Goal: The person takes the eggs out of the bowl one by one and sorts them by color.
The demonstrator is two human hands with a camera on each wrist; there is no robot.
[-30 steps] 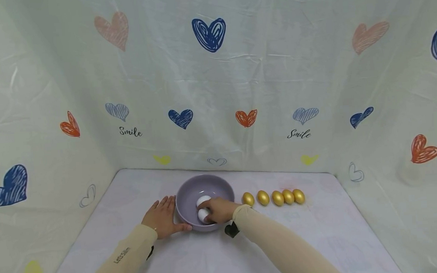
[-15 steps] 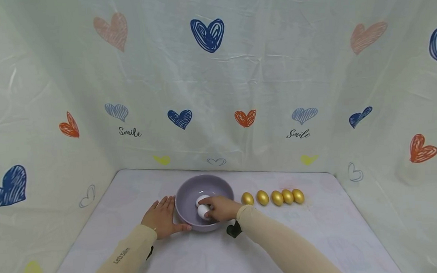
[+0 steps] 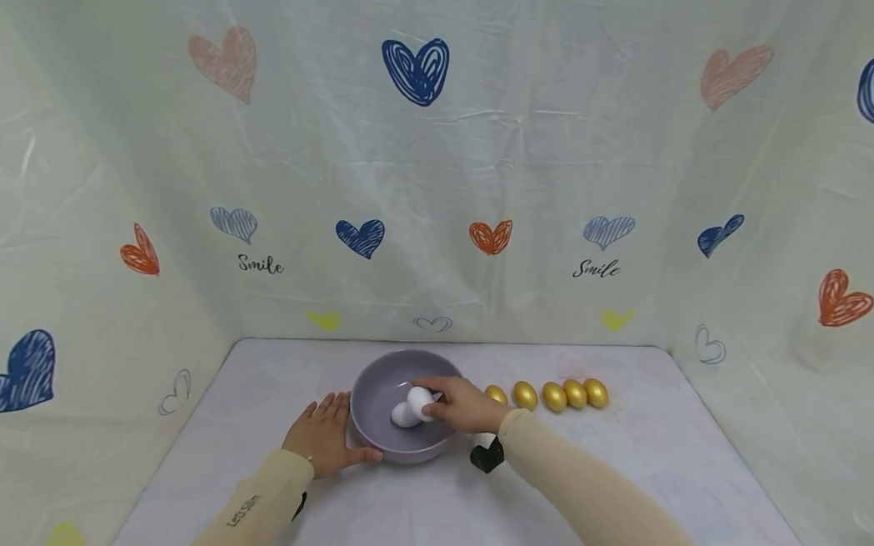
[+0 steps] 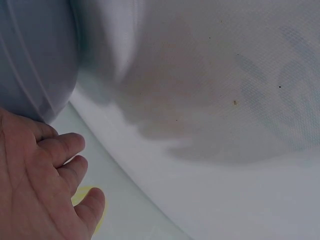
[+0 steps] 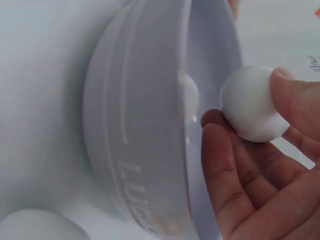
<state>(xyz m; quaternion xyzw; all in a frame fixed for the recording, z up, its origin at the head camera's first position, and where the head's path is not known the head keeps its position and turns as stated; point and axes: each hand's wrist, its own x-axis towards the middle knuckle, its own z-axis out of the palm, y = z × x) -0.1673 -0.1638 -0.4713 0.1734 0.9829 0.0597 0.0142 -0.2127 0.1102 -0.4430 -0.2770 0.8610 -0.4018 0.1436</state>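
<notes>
A purple-grey bowl (image 3: 375,387) stands on the table, with one white egg (image 3: 403,415) visible on its floor. My right hand (image 3: 456,404) pinches another white egg (image 3: 420,401) between thumb and fingers, over the right part of the bowl. In the right wrist view that held egg (image 5: 254,102) is raised at the height of the bowl's rim. My left hand (image 3: 321,439) lies against the bowl's left side, fingers straight and thumb toward the front wall. The left wrist view shows the palm and fingers (image 4: 42,170) beside the bowl's outer wall (image 4: 37,55).
Several golden eggs (image 3: 525,395) lie in a row on the white table (image 3: 392,526), right of the bowl; my right hand partly covers the nearest. In the right wrist view a smooth white rounded thing (image 5: 42,227) is cut off by the frame corner. A heart-printed curtain (image 3: 430,165) surrounds the table.
My right hand has lifted one white egg off the bowl's floor and moved up and right with it. The other egg stays in the bowl. My left hand has not moved.
</notes>
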